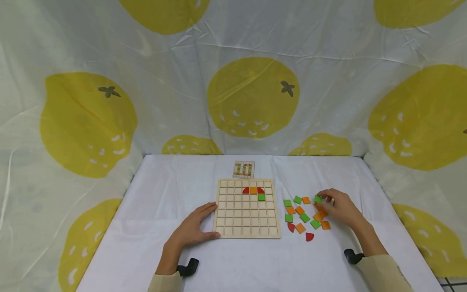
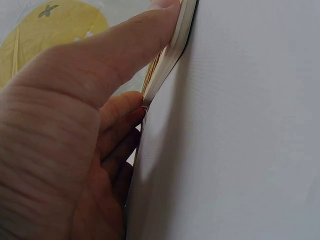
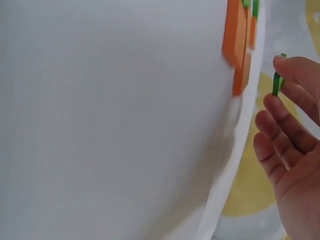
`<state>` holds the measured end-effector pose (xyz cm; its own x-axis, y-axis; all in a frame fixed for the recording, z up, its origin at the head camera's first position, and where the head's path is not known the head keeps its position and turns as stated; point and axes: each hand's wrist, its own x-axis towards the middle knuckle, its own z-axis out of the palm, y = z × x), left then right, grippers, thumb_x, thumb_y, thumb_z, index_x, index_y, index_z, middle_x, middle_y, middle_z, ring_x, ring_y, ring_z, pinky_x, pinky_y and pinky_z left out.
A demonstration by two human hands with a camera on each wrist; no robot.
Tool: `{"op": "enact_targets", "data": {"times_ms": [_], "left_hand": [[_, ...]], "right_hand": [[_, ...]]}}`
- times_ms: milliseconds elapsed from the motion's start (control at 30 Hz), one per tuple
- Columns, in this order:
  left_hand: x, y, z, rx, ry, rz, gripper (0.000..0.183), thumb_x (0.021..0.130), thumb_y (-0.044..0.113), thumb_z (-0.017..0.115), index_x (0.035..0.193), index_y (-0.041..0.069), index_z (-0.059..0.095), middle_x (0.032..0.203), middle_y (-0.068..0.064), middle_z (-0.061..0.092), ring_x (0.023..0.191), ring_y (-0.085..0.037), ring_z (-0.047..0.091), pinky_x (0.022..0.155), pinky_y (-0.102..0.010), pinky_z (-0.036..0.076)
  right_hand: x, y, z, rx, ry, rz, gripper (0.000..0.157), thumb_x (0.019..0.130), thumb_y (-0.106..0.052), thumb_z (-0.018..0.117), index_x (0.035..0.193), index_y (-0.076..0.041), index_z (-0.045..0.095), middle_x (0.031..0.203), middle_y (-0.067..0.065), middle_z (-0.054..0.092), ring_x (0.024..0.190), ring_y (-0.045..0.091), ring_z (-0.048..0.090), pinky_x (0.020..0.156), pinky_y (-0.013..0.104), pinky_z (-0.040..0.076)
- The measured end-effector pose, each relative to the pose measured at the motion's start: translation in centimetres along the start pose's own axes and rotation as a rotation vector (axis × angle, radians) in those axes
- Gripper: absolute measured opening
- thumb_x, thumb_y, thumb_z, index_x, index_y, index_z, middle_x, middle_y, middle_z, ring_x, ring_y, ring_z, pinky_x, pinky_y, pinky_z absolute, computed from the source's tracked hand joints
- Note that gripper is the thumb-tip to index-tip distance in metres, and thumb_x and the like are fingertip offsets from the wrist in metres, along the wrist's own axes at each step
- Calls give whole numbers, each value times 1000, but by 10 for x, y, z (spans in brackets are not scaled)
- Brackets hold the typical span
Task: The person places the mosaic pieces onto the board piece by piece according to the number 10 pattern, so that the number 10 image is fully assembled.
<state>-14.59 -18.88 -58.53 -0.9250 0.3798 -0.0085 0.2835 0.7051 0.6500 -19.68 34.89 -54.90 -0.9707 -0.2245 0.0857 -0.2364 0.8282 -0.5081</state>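
A square wooden grid board (image 1: 235,209) lies flat in the middle of the table. Two red quarter-circle tiles (image 1: 246,190) sit in its upper part with an orange square tile (image 1: 253,190) between them. Below the right-hand red one is a green square tile (image 1: 261,197). My left hand (image 1: 191,229) rests against the board's left side, its thumb near the front corner and its fingertips along the edge. Over the loose tiles at right, my right hand (image 1: 343,209) pinches a green square tile (image 3: 276,83) between thumb and fingers, raised off the table in the right wrist view.
Several loose orange squares (image 1: 300,228), green squares (image 1: 289,218) and red quarter-circles (image 1: 309,237) lie scattered right of the board. A small pattern card (image 1: 243,169) is just behind it. White cloth (image 1: 175,178) covers the table, and a lemon-print curtain (image 1: 171,101) stands around it.
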Motion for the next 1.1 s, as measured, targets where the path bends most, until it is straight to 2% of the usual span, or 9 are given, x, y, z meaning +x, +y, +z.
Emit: {"op": "enact_targets", "data": {"times_ms": [300, 567, 700, 933, 1100], "left_hand": [[0, 0, 0, -18, -20, -30, 98, 75, 64, 83, 158, 28, 44, 166, 7, 37, 156, -25, 31, 122, -56, 34], [-1, -2, -1, -16, -15, -15, 97, 76, 64, 82, 157, 28, 45, 166, 7, 38, 155, -25, 33, 121, -56, 36], [-3, -3, -1, -9, -11, -11, 98, 75, 65, 83, 156, 25, 47, 165, 5, 40, 154, -27, 35, 121, -56, 36], [-2, -3, -1, -16, -19, -24, 98, 75, 66, 82, 157, 27, 45, 166, 7, 38, 155, -25, 33, 121, -56, 35], [1, -2, 0, -22, -18, -23, 98, 75, 65, 83, 157, 28, 45, 165, 7, 38, 156, -26, 33, 121, -56, 36]], "right_hand": [[27, -47, 29, 82, -37, 8, 31, 91, -28, 80, 118, -13, 73, 101, 0, 67, 89, 18, 55, 70, 25, 51], [52, -90, 52, 131, -44, -125, 27, 93, -24, 78, 118, -15, 74, 108, -3, 68, 93, 17, 57, 74, 30, 52], [63, -111, 64, 142, -75, -179, 28, 93, -25, 77, 119, -15, 73, 109, -3, 69, 93, 15, 57, 75, 29, 52], [79, -133, 87, 198, -102, -192, 26, 92, -23, 79, 116, -15, 74, 107, -3, 68, 90, 16, 60, 76, 29, 52], [89, -142, 103, 192, -141, -193, 29, 92, -27, 79, 118, -16, 74, 105, -6, 66, 90, 11, 59, 80, 31, 53]]}}
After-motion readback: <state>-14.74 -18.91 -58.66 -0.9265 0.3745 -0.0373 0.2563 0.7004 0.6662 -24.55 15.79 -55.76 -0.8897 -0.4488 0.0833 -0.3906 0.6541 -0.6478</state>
